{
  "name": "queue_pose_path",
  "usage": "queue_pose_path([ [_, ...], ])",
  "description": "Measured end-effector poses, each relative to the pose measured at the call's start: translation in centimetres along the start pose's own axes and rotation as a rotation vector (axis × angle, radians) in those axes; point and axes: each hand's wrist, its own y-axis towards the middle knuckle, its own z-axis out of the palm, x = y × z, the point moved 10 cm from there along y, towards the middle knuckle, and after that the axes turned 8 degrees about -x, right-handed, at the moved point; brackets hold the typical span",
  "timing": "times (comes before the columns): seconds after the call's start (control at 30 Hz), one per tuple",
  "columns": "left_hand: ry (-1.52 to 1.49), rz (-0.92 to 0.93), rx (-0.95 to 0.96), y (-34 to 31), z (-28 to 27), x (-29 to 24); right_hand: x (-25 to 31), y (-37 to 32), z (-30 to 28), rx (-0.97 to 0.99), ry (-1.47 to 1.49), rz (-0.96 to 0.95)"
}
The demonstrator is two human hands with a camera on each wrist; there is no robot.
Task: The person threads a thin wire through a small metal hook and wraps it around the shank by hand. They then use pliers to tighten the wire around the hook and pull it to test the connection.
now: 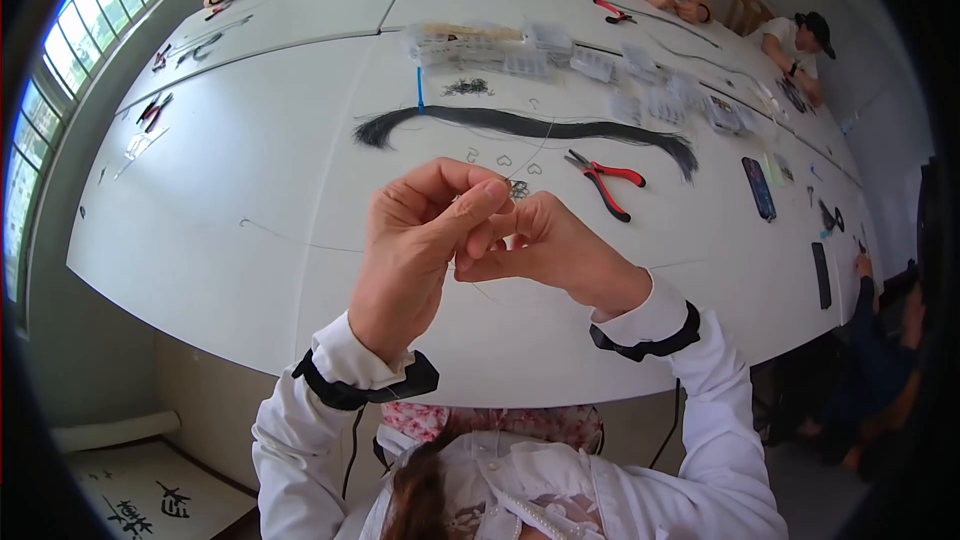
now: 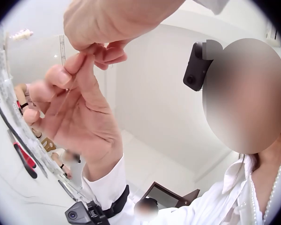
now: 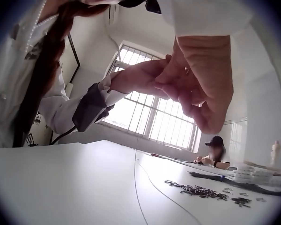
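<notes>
The left hand pinches a thin wire between thumb and index finger. Right beside it, the right hand has its fingertips at the same wire, touching the left hand's fingers. Part of the wire stands up past the fingertips. A long thin strand with a hooked end lies to the left of the hands. From the left wrist, the right hand shows its palm below the left hand. The right wrist view shows thin strands hanging below the hands. The fingers hide the exact grip point.
Beyond the hands lie a dark wire bundle with a blue tie, red-handled pliers, small bent wire pieces and a dark pile. Clear plastic boxes stand further back. A phone is at the right. Other people sit around the table.
</notes>
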Motion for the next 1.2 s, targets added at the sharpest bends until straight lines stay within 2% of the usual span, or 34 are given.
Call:
queue_pose_path([
  [0.27, -0.023, 0.049, -0.025, -0.3, -0.4, -0.3, -0.1, 0.1, 1.1, 0.046, 0.076, 0.029],
  [0.33, -0.023, 0.045, 0.018, -0.6, 0.0, -0.5, -0.2, 0.1, 1.4, 0.068, 0.099, 0.073],
  [0.87, -0.009, 0.032, 0.022, -0.7, 0.1, -0.5, -0.4, 0.0, 1.7, 0.105, 0.022, 0.023],
  [1.07, 0.118, 0.068, 0.014, -1.0, 0.3, -1.0, -1.2, 0.1, 1.4, 0.080, -0.004, 0.045],
  [1.17, 0.050, 0.061, 0.043, -0.9, 0.2, -1.3, -1.2, -0.5, 1.7, 0.143, 0.043, 0.104],
  [1.2, 0.079, 0.062, 0.033, -0.7, -0.2, -1.2, -1.4, -0.9, 2.2, 0.230, 0.084, 0.165],
])
